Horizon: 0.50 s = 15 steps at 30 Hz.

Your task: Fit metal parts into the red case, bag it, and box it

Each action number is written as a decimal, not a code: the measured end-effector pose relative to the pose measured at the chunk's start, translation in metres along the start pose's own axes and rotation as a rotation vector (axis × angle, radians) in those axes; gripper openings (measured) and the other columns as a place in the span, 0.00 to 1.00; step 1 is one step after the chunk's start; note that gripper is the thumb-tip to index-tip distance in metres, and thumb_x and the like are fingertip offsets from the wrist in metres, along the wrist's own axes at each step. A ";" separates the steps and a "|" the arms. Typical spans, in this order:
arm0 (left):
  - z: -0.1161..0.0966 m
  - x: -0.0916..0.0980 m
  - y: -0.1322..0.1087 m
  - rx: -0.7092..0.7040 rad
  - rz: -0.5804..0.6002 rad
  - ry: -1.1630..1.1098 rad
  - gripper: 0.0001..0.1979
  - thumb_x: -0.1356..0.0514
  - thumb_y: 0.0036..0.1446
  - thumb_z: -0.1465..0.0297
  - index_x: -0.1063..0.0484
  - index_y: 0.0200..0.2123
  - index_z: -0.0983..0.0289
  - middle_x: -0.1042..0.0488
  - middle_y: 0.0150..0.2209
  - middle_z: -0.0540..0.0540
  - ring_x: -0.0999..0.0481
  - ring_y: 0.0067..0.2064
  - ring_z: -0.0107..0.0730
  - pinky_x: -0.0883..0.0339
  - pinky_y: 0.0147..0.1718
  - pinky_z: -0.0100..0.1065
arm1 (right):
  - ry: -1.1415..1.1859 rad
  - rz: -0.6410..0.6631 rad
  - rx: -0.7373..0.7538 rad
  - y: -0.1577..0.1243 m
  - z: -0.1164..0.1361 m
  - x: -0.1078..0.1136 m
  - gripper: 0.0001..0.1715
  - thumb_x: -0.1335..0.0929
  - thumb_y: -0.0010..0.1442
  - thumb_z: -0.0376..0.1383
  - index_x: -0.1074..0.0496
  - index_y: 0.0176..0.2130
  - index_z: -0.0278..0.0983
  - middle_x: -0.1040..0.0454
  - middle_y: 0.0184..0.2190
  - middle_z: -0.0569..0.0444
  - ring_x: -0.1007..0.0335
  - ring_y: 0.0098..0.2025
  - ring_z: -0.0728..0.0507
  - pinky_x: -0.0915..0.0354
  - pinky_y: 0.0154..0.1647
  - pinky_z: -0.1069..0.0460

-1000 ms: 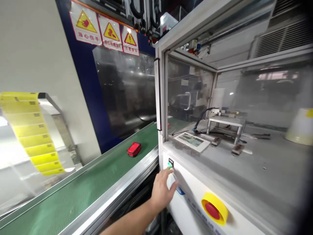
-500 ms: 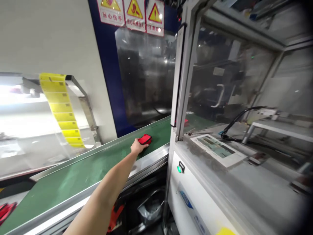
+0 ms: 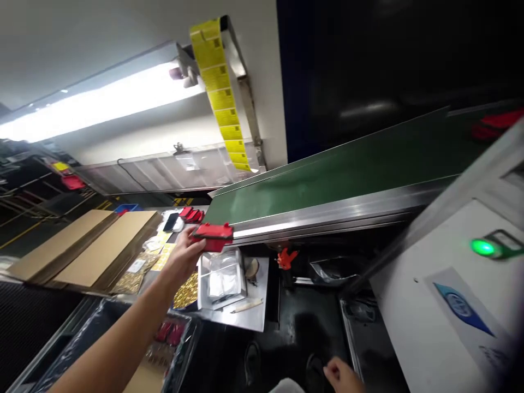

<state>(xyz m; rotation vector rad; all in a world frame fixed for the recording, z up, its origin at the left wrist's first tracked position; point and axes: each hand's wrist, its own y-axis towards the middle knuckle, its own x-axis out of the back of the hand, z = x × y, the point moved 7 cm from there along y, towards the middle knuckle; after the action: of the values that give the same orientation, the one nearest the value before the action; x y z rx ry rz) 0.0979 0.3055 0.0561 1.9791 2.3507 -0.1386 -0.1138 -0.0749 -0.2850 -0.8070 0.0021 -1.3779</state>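
Note:
My left hand (image 3: pixel 186 256) grips a red plastic part with a dark edge (image 3: pixel 213 236), thumb on the near side and fingers mostly hidden behind it. It is held up in front of the lower end of the green conveyor belt (image 3: pixel 286 191). Similar red parts (image 3: pixel 191 214) lie in a small group on the table just beyond. Low in the view, my right hand (image 3: pixel 344 376) is curled into a loose fist near my body, with nothing visible in it.
Flattened cardboard (image 3: pixel 108 245) lies at left, by a bag of gold-coloured small pieces (image 3: pixel 133 273). Below stands a plastic-lined bin (image 3: pixel 186 338) with red parts inside. A white box (image 3: pixel 221 278) and a knife (image 3: pixel 246 305) rest on a metal shelf. A white machine cabinet (image 3: pixel 413 256) borders the right.
The view has swung left and down. My left hand has lifted the red part off the belt and carried it toward the table end. My right hand has come into view.

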 end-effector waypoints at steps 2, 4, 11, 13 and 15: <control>0.018 0.068 -0.038 0.088 -0.096 -0.070 0.32 0.27 0.45 0.67 0.33 0.52 0.64 0.22 0.41 0.56 0.21 0.40 0.36 0.25 0.35 0.25 | 0.020 0.056 0.033 0.035 0.035 -0.029 0.16 0.34 0.54 0.47 0.33 0.24 0.38 0.27 0.21 0.54 0.27 0.28 0.44 0.30 0.35 0.48; 0.037 0.121 -0.071 0.169 -0.183 -0.142 0.23 0.32 0.51 0.70 0.30 0.50 0.66 0.21 0.36 0.57 0.20 0.36 0.36 0.24 0.34 0.27 | 0.031 0.111 0.039 0.068 0.079 -0.063 0.13 0.35 0.59 0.42 0.31 0.28 0.36 0.28 0.22 0.56 0.29 0.27 0.47 0.32 0.32 0.52; 0.084 0.237 -0.159 0.513 -0.731 -0.530 0.22 0.49 0.62 0.77 0.35 0.59 0.67 0.18 0.34 0.57 0.18 0.33 0.40 0.20 0.29 0.35 | -0.147 0.048 -0.126 0.182 0.212 -0.136 0.17 0.35 0.65 0.45 0.29 0.39 0.32 0.25 0.33 0.54 0.28 0.33 0.49 0.29 0.36 0.50; 0.092 0.258 -0.174 0.576 -0.788 -0.555 0.26 0.49 0.62 0.75 0.41 0.63 0.66 0.18 0.34 0.59 0.18 0.35 0.45 0.19 0.30 0.40 | -0.240 -0.015 -0.185 0.207 0.231 -0.140 0.19 0.33 0.63 0.46 0.28 0.40 0.32 0.25 0.38 0.51 0.27 0.40 0.45 0.29 0.44 0.46; 0.101 0.279 -0.185 0.616 -0.822 -0.538 0.29 0.48 0.61 0.74 0.45 0.65 0.68 0.18 0.34 0.61 0.18 0.39 0.51 0.19 0.31 0.46 | -0.307 -0.058 -0.262 0.224 0.242 -0.144 0.21 0.32 0.62 0.47 0.28 0.42 0.32 0.25 0.42 0.49 0.28 0.45 0.43 0.30 0.48 0.43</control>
<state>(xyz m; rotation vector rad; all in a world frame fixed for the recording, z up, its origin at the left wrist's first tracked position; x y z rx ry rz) -0.1329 0.5359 -0.0690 0.7445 2.6957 -1.3554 0.1542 0.1660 -0.2844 -1.2416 -0.0815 -1.3112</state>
